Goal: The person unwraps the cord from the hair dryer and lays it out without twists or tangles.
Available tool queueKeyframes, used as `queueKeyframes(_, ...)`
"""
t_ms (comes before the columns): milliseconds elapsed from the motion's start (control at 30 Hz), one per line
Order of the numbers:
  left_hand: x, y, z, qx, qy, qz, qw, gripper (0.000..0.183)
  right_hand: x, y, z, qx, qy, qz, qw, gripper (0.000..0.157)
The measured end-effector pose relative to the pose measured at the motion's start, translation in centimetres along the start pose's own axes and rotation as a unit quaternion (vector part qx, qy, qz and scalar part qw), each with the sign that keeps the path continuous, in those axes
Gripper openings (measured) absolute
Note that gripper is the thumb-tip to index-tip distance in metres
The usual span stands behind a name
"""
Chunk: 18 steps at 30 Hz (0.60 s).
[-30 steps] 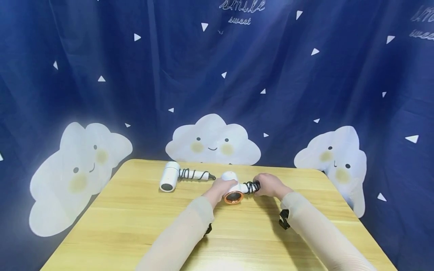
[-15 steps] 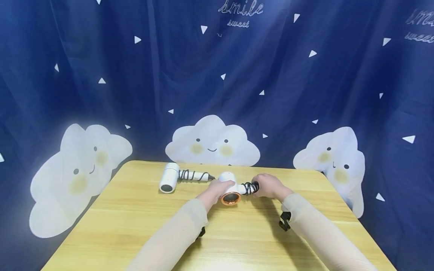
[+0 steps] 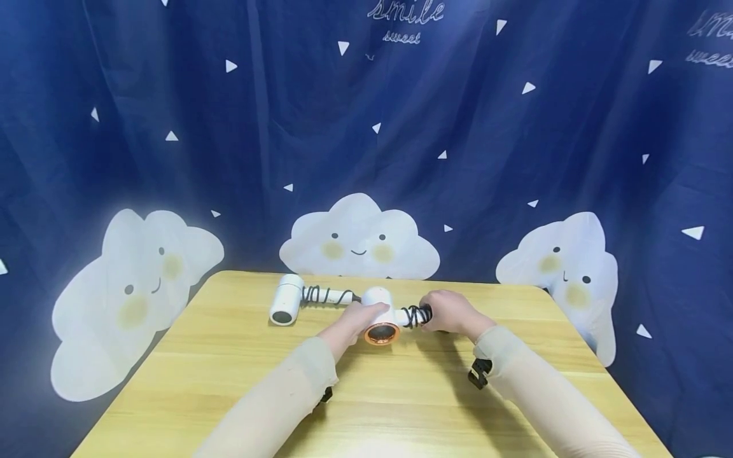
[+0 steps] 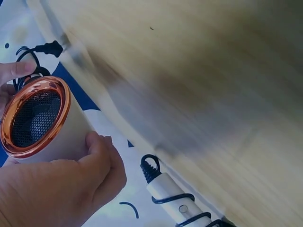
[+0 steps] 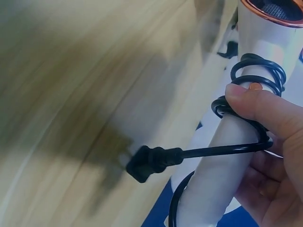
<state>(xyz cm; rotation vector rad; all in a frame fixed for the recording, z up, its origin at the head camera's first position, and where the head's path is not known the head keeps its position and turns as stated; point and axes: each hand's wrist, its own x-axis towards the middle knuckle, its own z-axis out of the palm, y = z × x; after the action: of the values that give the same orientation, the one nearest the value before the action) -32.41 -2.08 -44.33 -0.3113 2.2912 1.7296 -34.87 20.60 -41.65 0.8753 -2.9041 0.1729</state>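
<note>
Both hands hold a white hair dryer [image 3: 376, 298] with a copper-coloured ring round its dark mesh end. My left hand [image 3: 355, 319] grips the barrel, fingers wrapped round its side in the left wrist view. Around the handle [image 5: 215, 165] my right hand [image 3: 449, 312] curls, its thumb pressing the coiled black cord [image 5: 255, 68]. The cord's plug [image 5: 150, 161] sticks out loose beside the handle, over the wood. To the left lies a second white hair dryer [image 3: 286, 299], its handle wound with black cord and pointing right.
The light wooden table [image 3: 229, 381] has its far edge just behind the hair dryers. A dark blue curtain [image 3: 321, 95] with white clouds hangs behind it. Each wrist carries a black camera mount [image 3: 480, 373].
The held hair dryer has shifted a little to the left, with both hands moving along with it. The second hair dryer has stayed in place.
</note>
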Motion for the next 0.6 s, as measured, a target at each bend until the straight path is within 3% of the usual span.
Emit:
queueKeyframes(367,-0.9,-0.3,-2.1,-0.001,-0.013,0.019,0.9997,0.086,0.4,-1.9,-0.9,-0.018,-0.001,-0.004,1.000,0.029)
queueKeyframes(600,-1.1,-1.0,-3.3,-0.008,-0.023,0.029,0.9993,0.081,0.9,-3.0,-1.0,-0.022,-0.002,-0.010,1.000,0.029)
